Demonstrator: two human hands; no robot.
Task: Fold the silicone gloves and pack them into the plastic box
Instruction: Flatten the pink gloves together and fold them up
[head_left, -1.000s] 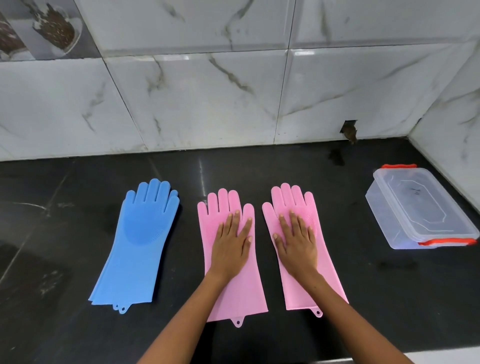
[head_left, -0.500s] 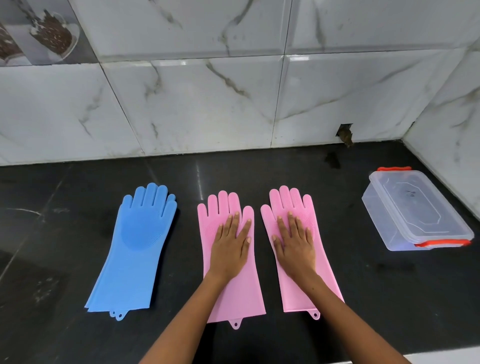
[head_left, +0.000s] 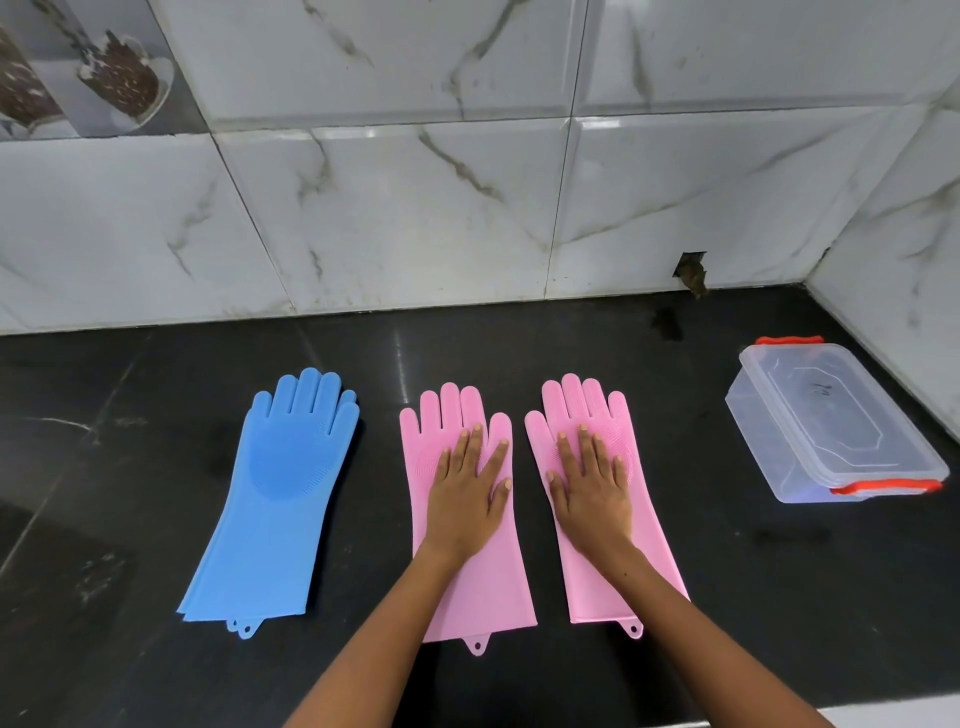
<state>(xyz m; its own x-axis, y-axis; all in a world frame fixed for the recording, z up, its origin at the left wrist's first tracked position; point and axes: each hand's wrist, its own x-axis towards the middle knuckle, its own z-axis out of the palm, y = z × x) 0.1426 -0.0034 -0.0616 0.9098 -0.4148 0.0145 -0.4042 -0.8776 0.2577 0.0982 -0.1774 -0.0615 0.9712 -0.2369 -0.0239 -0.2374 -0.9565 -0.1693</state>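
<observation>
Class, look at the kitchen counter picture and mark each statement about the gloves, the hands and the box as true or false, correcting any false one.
1. The left hand lies flat on a pink glove. True.
2. The plastic box has its lid off. False: the lid is on, with red clips at both ends.
3. The blue gloves lie to the left of both pink ones. True.
4. The right hand is gripping the box. False: it rests flat on the other pink glove, apart from the box.
5. A pink glove is already folded. False: both lie flat at full length.
</observation>
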